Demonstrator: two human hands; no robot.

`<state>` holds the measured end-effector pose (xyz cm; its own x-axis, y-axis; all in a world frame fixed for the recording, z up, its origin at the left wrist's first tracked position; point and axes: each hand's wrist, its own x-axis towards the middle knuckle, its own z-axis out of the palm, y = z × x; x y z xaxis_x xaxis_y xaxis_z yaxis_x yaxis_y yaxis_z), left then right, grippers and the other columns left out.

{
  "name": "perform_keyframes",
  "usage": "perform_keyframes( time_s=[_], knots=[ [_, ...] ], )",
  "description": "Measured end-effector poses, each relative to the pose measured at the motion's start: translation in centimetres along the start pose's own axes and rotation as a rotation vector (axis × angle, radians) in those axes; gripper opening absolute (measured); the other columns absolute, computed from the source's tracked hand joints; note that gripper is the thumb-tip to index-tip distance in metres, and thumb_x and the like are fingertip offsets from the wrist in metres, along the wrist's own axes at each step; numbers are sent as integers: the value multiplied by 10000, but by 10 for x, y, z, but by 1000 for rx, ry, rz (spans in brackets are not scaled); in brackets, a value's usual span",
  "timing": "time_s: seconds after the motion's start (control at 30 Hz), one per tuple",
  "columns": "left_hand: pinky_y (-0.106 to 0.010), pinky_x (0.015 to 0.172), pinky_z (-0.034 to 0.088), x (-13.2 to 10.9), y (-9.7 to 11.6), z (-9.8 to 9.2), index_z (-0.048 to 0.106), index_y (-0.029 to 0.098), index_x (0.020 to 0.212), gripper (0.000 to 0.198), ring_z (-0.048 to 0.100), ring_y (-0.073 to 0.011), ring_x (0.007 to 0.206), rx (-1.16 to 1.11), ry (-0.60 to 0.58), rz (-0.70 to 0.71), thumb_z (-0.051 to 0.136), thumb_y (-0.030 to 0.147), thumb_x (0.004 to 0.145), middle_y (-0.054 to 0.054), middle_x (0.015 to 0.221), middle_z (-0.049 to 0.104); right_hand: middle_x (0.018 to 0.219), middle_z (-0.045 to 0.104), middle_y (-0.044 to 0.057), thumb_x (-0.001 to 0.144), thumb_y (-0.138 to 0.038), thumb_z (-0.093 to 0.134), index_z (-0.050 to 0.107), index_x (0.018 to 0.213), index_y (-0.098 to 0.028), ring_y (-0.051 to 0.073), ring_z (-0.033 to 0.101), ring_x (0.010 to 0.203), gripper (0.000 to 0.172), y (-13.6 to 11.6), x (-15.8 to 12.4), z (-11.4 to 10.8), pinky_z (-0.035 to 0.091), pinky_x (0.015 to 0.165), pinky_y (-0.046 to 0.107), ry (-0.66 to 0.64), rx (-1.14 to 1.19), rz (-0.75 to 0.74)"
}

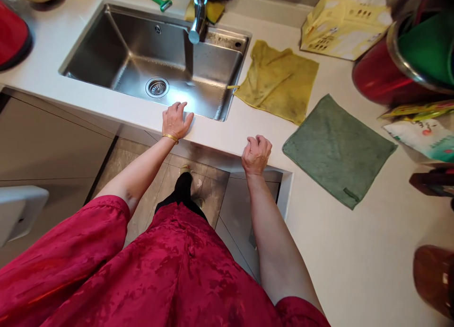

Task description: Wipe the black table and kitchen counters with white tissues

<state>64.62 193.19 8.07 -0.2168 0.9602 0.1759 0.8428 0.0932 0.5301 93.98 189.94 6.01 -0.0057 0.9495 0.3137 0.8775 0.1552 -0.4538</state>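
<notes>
My left hand (176, 120) rests at the counter's front edge, just before the stainless steel sink (131, 74). Its fingers are apart and hold nothing. Farther right, my right hand (257, 154) sits on the same edge with its fingers curled in, and nothing shows in it. A yellow cloth (278, 81) lies spread beside the sink's right rim, beyond my right hand. Next to it a green cloth (340, 149) lies flat, to the right of that hand. Neither cloth is touched.
Over the sink stands a faucet (199, 22), with a green peeler (160, 1) behind the rim. A yellow tissue box (345, 26), a red bin (379, 64), a packet (423, 137) and a brown jar (434, 279) line the right side. Something red (12, 36) stands far left.
</notes>
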Motion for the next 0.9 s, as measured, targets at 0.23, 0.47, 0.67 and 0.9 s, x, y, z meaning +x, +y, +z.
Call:
perform_keyframes(
  time_s=[0.23, 0.47, 0.67, 0.9],
  knots=[
    [-451, 1096, 296, 0, 1, -2, 543, 191, 1326, 502, 443, -313, 1279, 42, 15, 5, 447, 459, 912, -158, 1380, 525, 1202, 531, 190, 905, -194, 368, 661, 1050, -127, 289, 392, 1188, 334, -4, 2, 0, 351, 1032, 476, -52, -19, 6],
    [-461, 1086, 300, -1, 4, -4, 486, 170, 1372, 531, 422, -307, 1303, 91, -40, 5, 379, 464, 943, -169, 1407, 499, 1152, 549, 173, 917, -203, 356, 656, 1044, -147, 278, 418, 1149, 331, -1, 1, 4, 380, 1003, 463, -23, -45, -2],
    [-440, 1068, 326, -1, 3, -2, 490, 176, 1371, 552, 444, -293, 1282, 129, -15, 36, 361, 507, 949, -161, 1403, 508, 1129, 552, 166, 910, -201, 367, 668, 1043, -138, 267, 422, 1127, 334, 5, 0, 5, 383, 1007, 446, 21, -60, -32],
    [-419, 1068, 321, 1, 1, 0, 483, 166, 1387, 595, 433, -245, 1284, 110, -25, 27, 406, 552, 940, -159, 1424, 474, 1216, 477, 164, 903, -202, 392, 666, 1068, -125, 249, 355, 1157, 329, 15, 1, 9, 328, 1042, 467, 22, -66, -61]
  ],
)
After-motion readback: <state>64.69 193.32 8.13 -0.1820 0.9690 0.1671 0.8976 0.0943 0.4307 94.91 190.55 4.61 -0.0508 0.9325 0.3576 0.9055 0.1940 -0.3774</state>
